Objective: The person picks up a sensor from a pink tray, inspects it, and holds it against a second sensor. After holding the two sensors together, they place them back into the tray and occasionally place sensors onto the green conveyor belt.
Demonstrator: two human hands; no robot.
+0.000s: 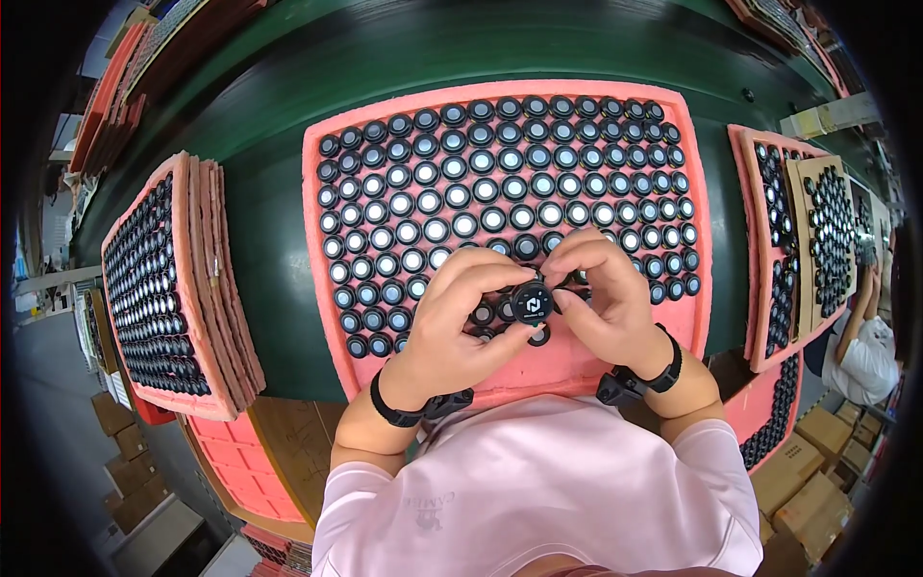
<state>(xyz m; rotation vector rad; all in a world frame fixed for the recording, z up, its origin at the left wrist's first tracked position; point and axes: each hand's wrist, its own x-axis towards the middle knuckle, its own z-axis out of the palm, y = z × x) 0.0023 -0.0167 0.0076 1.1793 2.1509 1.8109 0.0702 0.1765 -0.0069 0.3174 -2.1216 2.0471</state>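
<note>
I hold 1 small round black cap (531, 303) between both hands, just above the near edge of the pink foam tray (500, 96). My left hand (452, 327) closes on it from the left, thumb under and forefinger over its rim. My right hand (601, 298) closes on it from the right, fingertips touching the opposite rim. Both grips are shut on the cap; neither hand holds anything else that I can see.

The cap sits dead centre between the 2 grips, equally near to each. Its flat printed face is turned up toward me, so its short axis points roughly at the camera and its disc lies about level with the tray. It is clear of the foam, not seated in a pocket.

Directly beneath and beyond my hands the tray carries rows of like black caps with pale centres (481, 183), packed closely, each in its own pocket. My fingers hide the pockets nearest me, so I cannot tell which are filled.

The tray lies on a dark green tabletop (279, 240). To my left, a stack of similar pink trays (192, 288), the top one loaded. To my right, more loaded trays (769, 250), well apart from my hands. At the far right another person in a white sleeve (865, 356) works at those trays. Each of my wrists bears a black strap (404, 412).
</note>
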